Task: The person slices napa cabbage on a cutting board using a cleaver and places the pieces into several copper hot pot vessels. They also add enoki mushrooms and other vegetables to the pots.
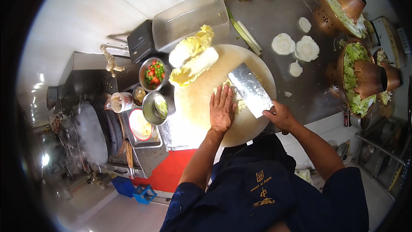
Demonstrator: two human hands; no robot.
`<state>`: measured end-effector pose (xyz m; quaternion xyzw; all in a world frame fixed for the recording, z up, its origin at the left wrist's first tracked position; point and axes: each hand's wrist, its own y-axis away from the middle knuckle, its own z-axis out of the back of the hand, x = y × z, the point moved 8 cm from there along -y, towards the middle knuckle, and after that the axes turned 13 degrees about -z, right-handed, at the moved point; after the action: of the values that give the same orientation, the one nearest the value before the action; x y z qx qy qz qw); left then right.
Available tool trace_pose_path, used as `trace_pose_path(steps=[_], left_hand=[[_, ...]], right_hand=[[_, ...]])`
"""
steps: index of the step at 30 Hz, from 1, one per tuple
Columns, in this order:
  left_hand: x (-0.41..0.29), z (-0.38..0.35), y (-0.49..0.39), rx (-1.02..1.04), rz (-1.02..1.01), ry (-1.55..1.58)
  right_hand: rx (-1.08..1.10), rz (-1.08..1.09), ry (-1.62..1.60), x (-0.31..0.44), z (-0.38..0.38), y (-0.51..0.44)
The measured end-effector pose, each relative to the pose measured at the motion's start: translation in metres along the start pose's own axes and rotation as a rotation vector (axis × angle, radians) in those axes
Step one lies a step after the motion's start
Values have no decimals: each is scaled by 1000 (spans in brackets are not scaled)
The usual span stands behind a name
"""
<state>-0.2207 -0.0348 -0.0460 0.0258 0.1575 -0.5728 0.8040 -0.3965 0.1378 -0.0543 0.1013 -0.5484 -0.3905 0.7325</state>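
My right hand [280, 116] grips the handle of a broad Chinese cleaver [248, 87]. Its blade lies over cut napa cabbage [240, 103] on a thick round chopping board [246, 132] and hides part of it. Flat on the cabbage, just left of the blade, rests my left hand [222, 108], its thumb apart and its fingertips close to the steel. Two pale napa cabbage pieces with yellow leaf edges, a nearer one [196, 67] and a farther one [192, 46], lie at the board's upper left.
Left of the board stand a steel bowl of chopped peppers [155, 74], a steel pot [158, 108] and a red-rimmed dish [140, 125]. Behind is a clear plastic tub [193, 16]. Cabbage bases [306, 49], leek stalks [244, 33] and copper hot pots [370, 79] occupy the right-hand counter. A steaming wok [93, 132] is far left.
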Motion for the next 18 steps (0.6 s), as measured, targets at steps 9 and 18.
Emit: trace_pose_path(steps=[9, 18], left_hand=[[5, 20, -11, -310, 66, 220], [-4, 11, -25, -130, -19, 59]], right_hand=[[-121, 117, 146, 47, -16, 13], [-44, 34, 98, 32, 9, 4]])
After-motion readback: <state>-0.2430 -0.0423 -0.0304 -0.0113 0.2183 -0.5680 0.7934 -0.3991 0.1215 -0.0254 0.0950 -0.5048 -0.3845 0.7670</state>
